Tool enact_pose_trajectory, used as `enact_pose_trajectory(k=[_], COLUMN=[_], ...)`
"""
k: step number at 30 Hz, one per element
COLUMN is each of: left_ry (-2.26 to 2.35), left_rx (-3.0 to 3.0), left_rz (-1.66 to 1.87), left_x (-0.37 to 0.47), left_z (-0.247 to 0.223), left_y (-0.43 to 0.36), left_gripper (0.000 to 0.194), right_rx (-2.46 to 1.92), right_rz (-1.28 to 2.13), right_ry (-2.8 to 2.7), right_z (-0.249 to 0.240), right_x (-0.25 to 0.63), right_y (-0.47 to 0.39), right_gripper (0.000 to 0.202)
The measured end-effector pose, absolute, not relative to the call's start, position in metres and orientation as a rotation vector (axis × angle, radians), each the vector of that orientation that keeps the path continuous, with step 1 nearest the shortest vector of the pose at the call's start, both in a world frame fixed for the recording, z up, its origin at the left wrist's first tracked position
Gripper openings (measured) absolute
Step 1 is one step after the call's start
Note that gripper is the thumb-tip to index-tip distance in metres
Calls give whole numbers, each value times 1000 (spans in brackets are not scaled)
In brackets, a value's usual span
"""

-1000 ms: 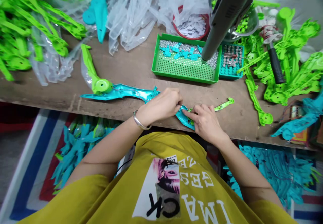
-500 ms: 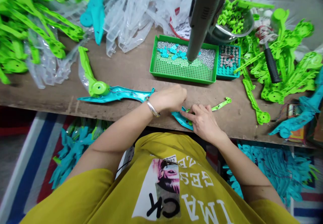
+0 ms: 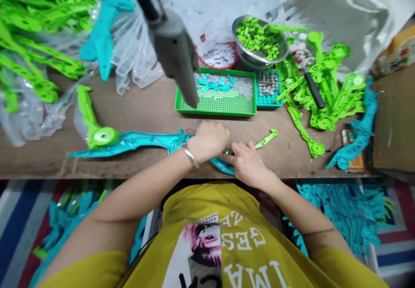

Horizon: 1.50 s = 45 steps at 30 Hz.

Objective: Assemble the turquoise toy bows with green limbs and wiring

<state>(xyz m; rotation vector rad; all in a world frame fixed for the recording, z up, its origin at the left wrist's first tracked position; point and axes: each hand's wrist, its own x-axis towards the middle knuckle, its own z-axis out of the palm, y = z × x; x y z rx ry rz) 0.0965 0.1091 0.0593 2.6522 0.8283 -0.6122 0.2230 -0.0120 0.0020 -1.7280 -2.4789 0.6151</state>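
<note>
A long blue plastic piece [image 3: 145,140] lies near the table's front edge, with a round green part [image 3: 105,136] at its left end. My left hand [image 3: 212,139], with a bracelet at the wrist, is closed over its right part; what its fingers pinch is hidden. Beside it my right hand [image 3: 246,162] presses its fingers on the curved blue end [image 3: 222,165] of the piece. From under the right fingers a thin green strip [image 3: 267,139] sticks out to the right.
A grey power tool [image 3: 175,50] hangs over the green tray [image 3: 217,108] of screws and blue bits. Behind stand a metal bowl [image 3: 282,54] and clear bags [image 3: 136,63]. Green parts [image 3: 337,97], a black-handled tool [image 3: 314,90] and a cardboard box [image 3: 394,119] are at the right.
The view has shifted, and the hanging tool appears farther left. Both hands stay together at the blue piece, in nearly the same pose.
</note>
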Motion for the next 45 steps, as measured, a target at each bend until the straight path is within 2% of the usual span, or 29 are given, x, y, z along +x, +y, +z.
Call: enact_pose_trajectory(k=[3,7,11,16,19,23,26,30,37,41,45], left_ry=[867,839,763,675,960,1870,2074,2080,1859,1896,1514], left_rx=[2790,2845,2823,2645,2485,2266,2156,2080,2100,1933,2248], left_rz=[-678,-573,-481,-259,-6,462,388,296,176,484,469], left_x=[101,99,89,65,40,-2,-22,-27,-54,-84,-69], left_z=[66,63,49,45,48,31,6,-8,38,48,40], left_y=[101,92,92,112,142,199,236,255,200,144,90], left_gripper=[27,31,27,23,20,24,44,38,28,31,36], right_rx=[-1741,-1665,-1481,-1405,-1372,-1331,-1326,-1335,-1426,-1592,-1606], right_rz=[636,722,821,829,842,820,786,781,657,495,551], right_ry=[-2490,-2476,-2340,-2143,-2116,-2092,-2082,-2080,-1709,-1350,-1224], right_z=[0,-1,-1,-6,-9,-12,-13,-11,5,14,21], right_x=[223,231,247,255,253,250,248,245,259,274,270], right_y=[-8,-1,-1,-5,-6,-8,-9,-9,-12,-24,-39], right_gripper=[39,37,42,36,37,40,40,38,21,12,10])
